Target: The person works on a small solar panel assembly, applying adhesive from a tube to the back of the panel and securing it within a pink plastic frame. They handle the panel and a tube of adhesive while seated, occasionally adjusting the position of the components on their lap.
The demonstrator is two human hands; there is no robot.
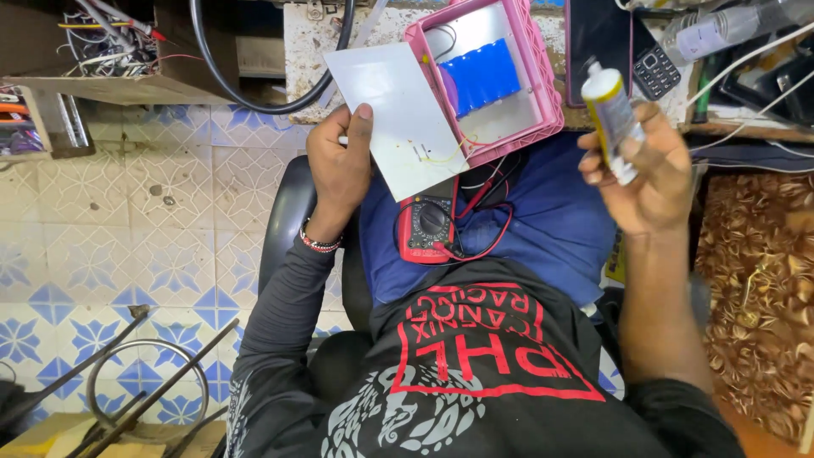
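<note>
My left hand [340,161] grips the edge of a flat white panel [392,114], which is joined by thin wires to a pink plastic case [543,85]. A pack of blue cylindrical cells [481,76] lies inside the case on a silvery plate. My right hand [644,170] holds a small white tube with a yellow band [612,106], tip pointing up, to the right of the case. A red multimeter [426,227] with red and black leads rests on my blue-clad lap, below the case.
A workbench edge [729,127] at the top right carries a dark keypad phone [656,72] and white cables. A thick black cable [254,97] loops at the top. Blue-patterned floor tiles [127,229] lie left, metal rods and a ring [144,373] bottom left.
</note>
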